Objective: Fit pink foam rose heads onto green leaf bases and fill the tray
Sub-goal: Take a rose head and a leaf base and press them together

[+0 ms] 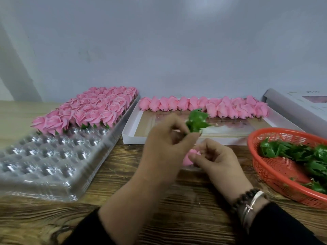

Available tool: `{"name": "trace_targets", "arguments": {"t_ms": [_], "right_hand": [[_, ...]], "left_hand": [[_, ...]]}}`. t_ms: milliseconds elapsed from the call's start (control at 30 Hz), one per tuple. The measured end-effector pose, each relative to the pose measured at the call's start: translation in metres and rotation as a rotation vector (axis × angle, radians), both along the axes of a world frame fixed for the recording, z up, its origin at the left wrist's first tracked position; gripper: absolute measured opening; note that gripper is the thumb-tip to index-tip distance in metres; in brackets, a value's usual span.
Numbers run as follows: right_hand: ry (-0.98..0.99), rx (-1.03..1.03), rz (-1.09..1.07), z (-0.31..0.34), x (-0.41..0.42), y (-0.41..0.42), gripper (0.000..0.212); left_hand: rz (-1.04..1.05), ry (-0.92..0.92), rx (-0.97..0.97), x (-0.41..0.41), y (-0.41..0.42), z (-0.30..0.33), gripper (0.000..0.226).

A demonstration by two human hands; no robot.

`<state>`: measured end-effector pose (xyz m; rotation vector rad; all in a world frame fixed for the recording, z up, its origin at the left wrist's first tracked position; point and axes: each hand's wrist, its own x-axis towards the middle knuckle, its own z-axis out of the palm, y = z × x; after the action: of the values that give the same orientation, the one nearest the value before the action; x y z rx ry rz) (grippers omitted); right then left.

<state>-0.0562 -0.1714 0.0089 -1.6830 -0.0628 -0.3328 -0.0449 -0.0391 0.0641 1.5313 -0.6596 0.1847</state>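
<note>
My left hand point(164, 147) pinches a green leaf base point(197, 121) between thumb and fingers, raised over the table's middle. Just below and to the right, my right hand point(217, 161) holds a pink foam rose head point(188, 157), mostly hidden behind the fingers. A clear plastic tray point(53, 160) lies at the left; its far rows hold finished pink roses point(88, 110) with green bases, and its near cups stand empty. A white box point(169, 138) behind my hands carries a row of loose rose heads point(203, 106) along its far side.
An orange mesh basket point(276, 167) with several green leaf bases point(300, 152) sits at the right, close to my right wrist. A white lid or box point(300, 106) leans at the far right. The wooden table point(159, 200) ends at a pale wall behind.
</note>
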Motion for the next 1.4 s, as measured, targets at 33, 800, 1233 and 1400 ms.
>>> {"name": "trace_targets", "arguments": {"t_ms": [33,800,1233,1400], "right_hand": [[-0.020,-0.001,-0.001,0.001,-0.002,0.000,0.021],[-0.154,-0.056,-0.359,0.003,-0.011,-0.011,0.017],[-0.237,0.053,-0.236,0.020,-0.026,0.007,0.011],[-0.214,-0.049,-0.207,0.012,-0.019,0.009,0.021]], "left_hand": [[0.029,0.038,-0.002,0.003,0.011,-0.005,0.023],[0.014,0.355,0.036,0.024,0.030,-0.040,0.021],[-0.181,0.542,-0.148,0.023,0.029,-0.043,0.033],[-0.162,0.559,-0.118,0.021,0.029,-0.043,0.037]]}}
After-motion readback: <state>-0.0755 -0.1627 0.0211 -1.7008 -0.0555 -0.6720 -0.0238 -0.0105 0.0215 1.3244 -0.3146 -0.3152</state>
